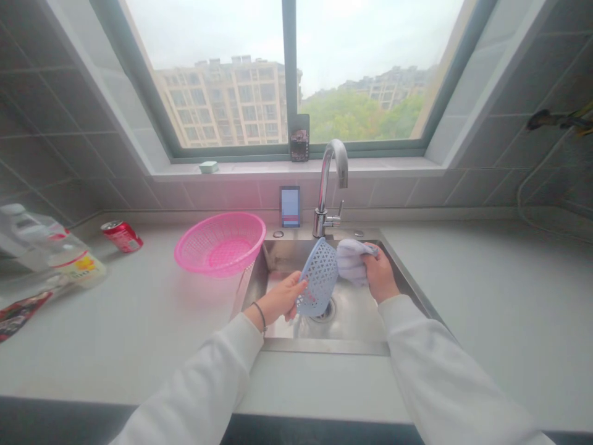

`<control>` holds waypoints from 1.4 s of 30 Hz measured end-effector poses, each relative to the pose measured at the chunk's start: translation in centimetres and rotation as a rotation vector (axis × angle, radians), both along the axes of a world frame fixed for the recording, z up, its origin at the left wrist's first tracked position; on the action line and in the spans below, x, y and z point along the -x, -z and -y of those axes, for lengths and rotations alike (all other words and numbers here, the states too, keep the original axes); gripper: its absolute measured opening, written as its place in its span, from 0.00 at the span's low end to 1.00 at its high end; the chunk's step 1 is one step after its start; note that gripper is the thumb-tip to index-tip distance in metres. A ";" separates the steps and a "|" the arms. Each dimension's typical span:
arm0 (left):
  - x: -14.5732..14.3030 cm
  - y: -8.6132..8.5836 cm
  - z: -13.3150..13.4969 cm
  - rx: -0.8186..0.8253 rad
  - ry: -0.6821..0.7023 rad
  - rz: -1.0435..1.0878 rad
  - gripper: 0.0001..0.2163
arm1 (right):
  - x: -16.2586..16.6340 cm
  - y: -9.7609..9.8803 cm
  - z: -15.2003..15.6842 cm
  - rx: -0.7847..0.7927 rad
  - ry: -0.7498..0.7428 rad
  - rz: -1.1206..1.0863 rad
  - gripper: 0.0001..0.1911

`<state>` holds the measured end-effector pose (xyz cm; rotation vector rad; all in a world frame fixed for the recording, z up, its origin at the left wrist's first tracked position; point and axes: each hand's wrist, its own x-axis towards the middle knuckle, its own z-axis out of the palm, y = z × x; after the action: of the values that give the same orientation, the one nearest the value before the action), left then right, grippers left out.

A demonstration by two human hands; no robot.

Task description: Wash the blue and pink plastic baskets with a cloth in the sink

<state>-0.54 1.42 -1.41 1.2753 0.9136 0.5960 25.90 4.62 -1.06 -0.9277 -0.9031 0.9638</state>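
Observation:
A pale blue plastic basket (319, 279) with triangular holes is tilted up on its side above the sink (356, 318). My left hand (282, 295) is closed on its near left edge, thumb on the outside. My right hand (380, 272) grips a whitish cloth (353, 261) just right of the basket; whether the cloth touches the basket I cannot tell. Behind both hands stands the chrome tap (330, 179), its spout turned to the right. Part of the drain (327, 311) shows below the basket.
Left of the sink sits a pink colander (217, 244). Farther left are a red can (122, 236) lying over, clear bottles (69, 253) and a dark packet (21, 315). A phone (290, 207) leans behind the sink; a small green block (208, 167) rests on the sill.

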 end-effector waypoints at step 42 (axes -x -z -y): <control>1.7 -1.0 -0.8 -1.004 -0.005 -0.912 0.13 | 4.0 0.0 1.5 -0.006 0.111 0.826 0.18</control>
<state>-2.21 2.27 -0.41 2.5668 1.4181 0.4672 21.94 3.10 -1.04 -1.3872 -1.5167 0.4589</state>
